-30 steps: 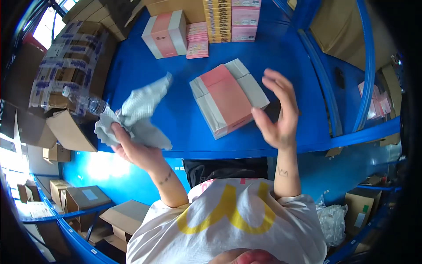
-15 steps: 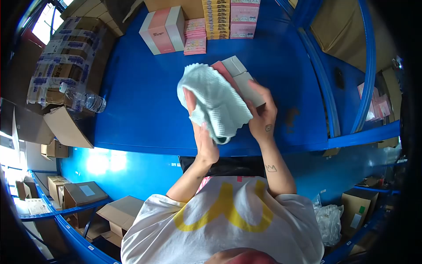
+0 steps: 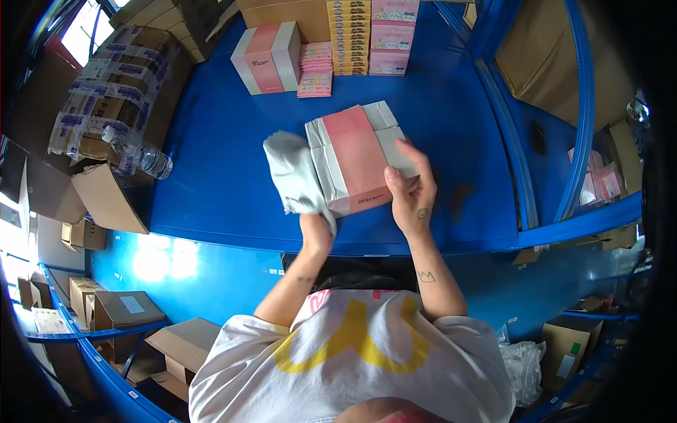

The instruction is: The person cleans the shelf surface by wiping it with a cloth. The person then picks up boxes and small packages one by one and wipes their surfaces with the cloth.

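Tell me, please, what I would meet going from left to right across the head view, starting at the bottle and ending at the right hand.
Bottle, cloth, nearer box, right hand.

You have two hands (image 3: 315,233) (image 3: 414,201), one cloth (image 3: 290,173) and two banded boxes (image 3: 358,158) (image 3: 265,62). You also see one bottle (image 3: 154,163), three pink cartons (image 3: 390,37) and one yellow stack (image 3: 350,39).

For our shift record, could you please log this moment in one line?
left hand: in cloth, left of box | right hand: at box's right side | box: pink-and-white, between hands
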`<state>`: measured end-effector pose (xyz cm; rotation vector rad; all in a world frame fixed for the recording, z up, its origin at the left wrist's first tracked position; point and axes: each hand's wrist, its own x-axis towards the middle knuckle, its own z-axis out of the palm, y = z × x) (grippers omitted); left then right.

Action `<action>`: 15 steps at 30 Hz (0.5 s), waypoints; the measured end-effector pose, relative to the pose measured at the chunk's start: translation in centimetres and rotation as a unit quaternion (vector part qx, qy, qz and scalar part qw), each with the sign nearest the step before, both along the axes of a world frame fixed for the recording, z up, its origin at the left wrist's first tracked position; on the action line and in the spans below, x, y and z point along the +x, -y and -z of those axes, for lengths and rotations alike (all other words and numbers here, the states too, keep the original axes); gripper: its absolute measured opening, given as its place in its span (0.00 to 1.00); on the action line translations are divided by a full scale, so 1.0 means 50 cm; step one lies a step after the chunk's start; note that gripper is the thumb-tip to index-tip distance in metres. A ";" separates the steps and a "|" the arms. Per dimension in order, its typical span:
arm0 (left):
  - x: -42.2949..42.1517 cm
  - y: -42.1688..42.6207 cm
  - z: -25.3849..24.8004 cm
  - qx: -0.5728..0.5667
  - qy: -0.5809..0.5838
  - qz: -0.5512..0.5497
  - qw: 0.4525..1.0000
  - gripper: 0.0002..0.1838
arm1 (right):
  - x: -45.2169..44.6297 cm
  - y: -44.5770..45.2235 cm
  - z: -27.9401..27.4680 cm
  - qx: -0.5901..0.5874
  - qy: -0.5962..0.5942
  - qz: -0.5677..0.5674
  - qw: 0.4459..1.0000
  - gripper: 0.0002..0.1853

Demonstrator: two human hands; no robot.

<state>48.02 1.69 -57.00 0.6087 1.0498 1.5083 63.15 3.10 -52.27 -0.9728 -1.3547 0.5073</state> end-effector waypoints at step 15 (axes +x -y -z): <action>-0.083 -0.340 -0.125 0.040 -0.095 0.311 0.945 0.33 | -0.007 -0.007 0.003 0.012 -0.038 -0.002 0.999 0.20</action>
